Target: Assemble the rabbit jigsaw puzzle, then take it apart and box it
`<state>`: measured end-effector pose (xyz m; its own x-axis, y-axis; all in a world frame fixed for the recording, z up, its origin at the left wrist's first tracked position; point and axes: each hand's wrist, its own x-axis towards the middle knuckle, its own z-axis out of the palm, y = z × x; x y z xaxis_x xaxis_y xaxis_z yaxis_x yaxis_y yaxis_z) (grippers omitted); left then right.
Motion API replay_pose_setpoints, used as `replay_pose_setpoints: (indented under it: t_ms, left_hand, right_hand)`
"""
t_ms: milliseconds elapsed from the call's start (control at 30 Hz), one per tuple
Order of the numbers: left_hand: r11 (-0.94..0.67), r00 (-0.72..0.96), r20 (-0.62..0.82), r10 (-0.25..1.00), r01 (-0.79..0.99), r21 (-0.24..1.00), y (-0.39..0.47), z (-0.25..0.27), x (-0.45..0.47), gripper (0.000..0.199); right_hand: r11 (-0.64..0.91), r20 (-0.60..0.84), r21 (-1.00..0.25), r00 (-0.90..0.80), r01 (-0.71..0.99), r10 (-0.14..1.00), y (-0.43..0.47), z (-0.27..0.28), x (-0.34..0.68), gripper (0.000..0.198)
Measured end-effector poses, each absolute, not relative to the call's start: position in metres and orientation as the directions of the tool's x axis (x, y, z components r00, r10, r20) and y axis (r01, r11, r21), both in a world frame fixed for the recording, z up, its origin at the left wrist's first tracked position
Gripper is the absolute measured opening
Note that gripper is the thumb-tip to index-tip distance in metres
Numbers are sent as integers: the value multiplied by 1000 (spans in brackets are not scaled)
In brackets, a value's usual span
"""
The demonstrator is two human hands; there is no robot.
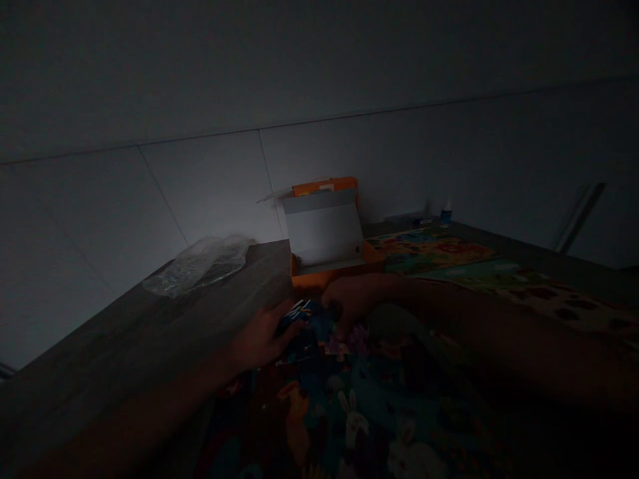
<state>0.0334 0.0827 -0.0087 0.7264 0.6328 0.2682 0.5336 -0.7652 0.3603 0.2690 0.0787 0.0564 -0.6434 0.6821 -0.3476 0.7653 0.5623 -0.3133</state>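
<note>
The scene is very dark. A colourful sheet with cartoon animals, rabbits among them, lies in front of me and looks like a jigsaw puzzle (357, 426). My left hand (264, 336) rests at its far left edge, thumb and fingers apart around a shiny dark blue part of the picture. Near the far edge, my right hand (352, 299) has its fingers bent downward over the picture, close to a purple patch. What those fingertips hold, if anything, is lost in the shadow. Just beyond both hands stands an open orange box (329, 269) with its pale lid raised.
A crumpled clear plastic bag (200, 263) lies on the grey table (150, 352) at the left. More colourful picture panels (439, 253) lie at the right, under and beyond my right forearm. A small bottle (446, 213) stands at the back right, before the pale wall.
</note>
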Motion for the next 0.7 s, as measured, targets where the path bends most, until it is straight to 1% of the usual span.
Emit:
replay_pose_setpoints:
  t_ms: [67,200,333,433,533,700]
  left_hand:
    - [-753,719,257,646,544,371,82,-9,34,25]
    - [-747,709,262,655,554,367,82,-8,35,25]
    - [-755,717,266,644,540,372,82,-8,35,25]
    - [-750,710,269,651,546,374,81,-8,35,26]
    - [-745,708,264,656,549,379,82,-8,34,27]
    - [-741,707,259,659,548,389,80,-6,35,24]
  right_hand:
    - [530,-402,-264,-591,806,699,77,54,267,40]
    - [471,-474,-289,-552,833,686,67,60,265,46]
    - [452,-493,-238,-508,859,706,59,65,260,53]
    - [444,-484,-228,-496,867,721,59,64,258,56]
    - [437,-438,-261,-510,860,741,62,60,258,57]
    - [444,-413,-379,-578,812,704,66,53,258,40]
